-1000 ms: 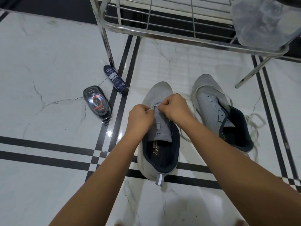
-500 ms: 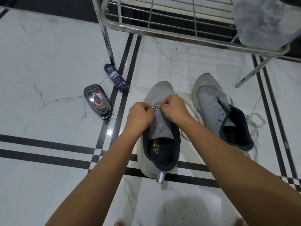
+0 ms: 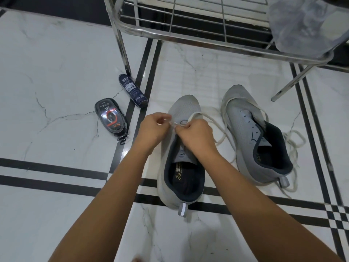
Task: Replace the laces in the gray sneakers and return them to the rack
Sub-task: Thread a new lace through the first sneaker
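Centre floor: left hand (image 3: pixel 154 127) and right hand (image 3: pixel 196 133) both pinch the white lace (image 3: pixel 213 120) at the front eyelets of the near gray sneaker (image 3: pixel 186 106), toe pointing to 12 o'clock. Second sneaker (image 3: pixel 243 118) sits just beside it at 3 o'clock, loose lace (image 3: pixel 291 140) tangled by its heel. Rack (image 3: pixel 207 41) at 12 o'clock. Spray can (image 3: pixel 132 90) and sponge pack (image 3: pixel 111 118) lie at 10 o'clock.

Floor (image 3: pixel 56 53): glossy stone-look tile, white with grey veins and black stripes, reflecting light.
Rack (image 3: pixel 188 37), top of frame: shiny chromed metal tube and wire.
Sneakers (image 3: pixel 186 107): matt grey knit mesh cloth, dark fabric lining.
Lace (image 3: pixel 217 121): matt off-white woven cord.
Can (image 3: pixel 133 90), left: glossy dark blue.
Pack (image 3: pixel 111 118) beside it: clear shiny plastic.
Bag (image 3: pixel 302 25), upper right: translucent crinkled plastic.
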Demonstrator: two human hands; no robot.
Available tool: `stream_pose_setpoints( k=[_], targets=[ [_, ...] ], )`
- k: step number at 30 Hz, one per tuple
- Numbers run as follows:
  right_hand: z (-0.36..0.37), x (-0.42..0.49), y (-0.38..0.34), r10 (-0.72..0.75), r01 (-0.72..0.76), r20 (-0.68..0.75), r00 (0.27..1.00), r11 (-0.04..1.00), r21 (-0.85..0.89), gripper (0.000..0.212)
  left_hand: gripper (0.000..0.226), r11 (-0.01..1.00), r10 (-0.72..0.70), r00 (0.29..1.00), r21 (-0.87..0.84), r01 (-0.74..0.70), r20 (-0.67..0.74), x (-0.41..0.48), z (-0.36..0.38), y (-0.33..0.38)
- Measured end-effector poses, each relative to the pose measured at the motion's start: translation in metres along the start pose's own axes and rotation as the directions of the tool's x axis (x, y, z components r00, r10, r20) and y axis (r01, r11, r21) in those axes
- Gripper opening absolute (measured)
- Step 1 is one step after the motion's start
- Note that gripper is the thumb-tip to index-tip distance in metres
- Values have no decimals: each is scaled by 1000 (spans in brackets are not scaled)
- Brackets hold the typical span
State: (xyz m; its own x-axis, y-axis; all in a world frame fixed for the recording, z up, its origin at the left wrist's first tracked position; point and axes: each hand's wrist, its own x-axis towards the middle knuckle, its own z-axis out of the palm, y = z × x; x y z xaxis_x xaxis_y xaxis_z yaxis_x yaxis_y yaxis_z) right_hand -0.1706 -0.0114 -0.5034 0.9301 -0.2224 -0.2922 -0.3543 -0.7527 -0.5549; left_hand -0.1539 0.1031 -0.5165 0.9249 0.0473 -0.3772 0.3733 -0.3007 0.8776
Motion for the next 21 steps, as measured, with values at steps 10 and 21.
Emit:
stream_pose_setpoints(
  k=[10,21],
  targets=[
    [-11,-4,8,125,-134,70,990,981,140,32,16,890,333,909,402,-216,-250,10,-26,11],
    [-7,1,13,96,-97,11,995,989,108,19,28,308,418,859,843,-440,296,15,16,2]
  ],
)
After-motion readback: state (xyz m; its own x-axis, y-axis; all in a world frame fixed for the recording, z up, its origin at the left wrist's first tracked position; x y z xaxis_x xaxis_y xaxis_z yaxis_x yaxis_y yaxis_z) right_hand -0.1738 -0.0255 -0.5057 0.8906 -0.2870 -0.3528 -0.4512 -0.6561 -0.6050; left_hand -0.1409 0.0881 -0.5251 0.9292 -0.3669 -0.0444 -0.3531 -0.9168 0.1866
